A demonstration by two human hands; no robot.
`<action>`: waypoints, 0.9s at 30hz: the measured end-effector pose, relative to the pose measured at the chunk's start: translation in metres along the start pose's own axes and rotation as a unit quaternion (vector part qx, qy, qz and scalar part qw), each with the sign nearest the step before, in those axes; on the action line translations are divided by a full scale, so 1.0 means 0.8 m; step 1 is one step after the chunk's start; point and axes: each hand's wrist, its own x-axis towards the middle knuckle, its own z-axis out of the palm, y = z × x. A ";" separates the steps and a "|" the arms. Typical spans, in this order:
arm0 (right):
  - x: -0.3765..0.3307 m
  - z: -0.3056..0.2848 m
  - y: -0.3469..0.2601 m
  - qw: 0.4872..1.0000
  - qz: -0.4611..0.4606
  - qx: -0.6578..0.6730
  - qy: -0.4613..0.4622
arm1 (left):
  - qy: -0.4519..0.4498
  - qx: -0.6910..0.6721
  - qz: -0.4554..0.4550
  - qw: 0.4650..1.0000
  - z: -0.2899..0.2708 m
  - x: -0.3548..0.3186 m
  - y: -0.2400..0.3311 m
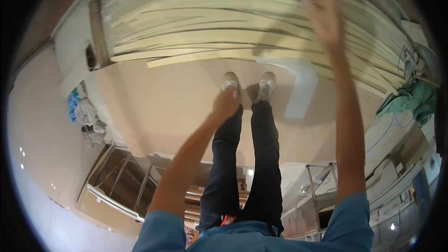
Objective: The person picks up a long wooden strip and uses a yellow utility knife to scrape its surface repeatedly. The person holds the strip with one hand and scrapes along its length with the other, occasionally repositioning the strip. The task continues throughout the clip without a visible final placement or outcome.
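Note:
My right hand [325, 21] reaches far forward at the right, over a wide stack of long pale-yellow strips [186, 37]. Motion smears its fingers, and whether it touches a strip I cannot tell. My left hand [227, 104] hangs lower, in front of my left shoe [230, 79]. Its fingers point away from me and are mostly hidden, with small white specks at their far end. The strips lie lengthwise from left to right, some bowed or crossing. At the near edge of the stack, a bent whitish translucent sheet [302, 88] rests on the brown floor covering [163, 98].
A wooden post [97, 32] borders the stack's left end. Crumpled grey and blue cloths [86, 112] lie at the left, and a green cloth [413, 102] with a blue cord sits at the right. Behind my legs stand metal-framed racks [123, 177].

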 end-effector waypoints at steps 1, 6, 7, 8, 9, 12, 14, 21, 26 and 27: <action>-0.006 0.057 0.061 0.999 0.024 -0.022 -0.015 | 0.018 0.036 0.033 0.999 0.002 0.048 -0.014; -0.041 0.202 0.321 0.934 0.078 -0.287 -0.198 | 0.061 0.101 0.082 0.990 0.014 0.278 -0.069; -0.034 0.215 0.355 0.931 0.063 -0.295 -0.204 | 0.091 0.147 0.155 0.973 0.011 0.314 -0.079; -0.025 0.226 0.384 0.927 0.050 -0.308 -0.209 | 0.103 0.192 0.163 0.962 0.010 0.351 -0.085; -0.020 0.235 0.408 0.916 0.017 -0.356 -0.185 | 0.132 0.247 0.192 0.940 0.012 0.373 -0.094; -0.013 0.267 0.452 0.887 0.014 -0.444 -0.126 | 0.125 0.365 0.198 0.901 0.012 0.410 -0.109; -0.018 0.283 0.460 0.855 0.010 -0.509 -0.102 | 0.138 0.416 0.186 0.879 0.009 0.420 -0.110; -0.022 0.251 0.437 0.882 -0.043 -0.443 -0.153 | 0.052 0.434 0.246 0.865 -0.009 0.439 -0.079; -0.065 0.190 0.384 0.909 0.003 -0.355 -0.217 | -0.055 0.307 0.143 0.939 -0.030 0.378 -0.087; -0.082 0.179 0.365 0.902 0.029 -0.351 -0.249 | -0.061 0.312 0.129 0.939 -0.032 0.354 -0.088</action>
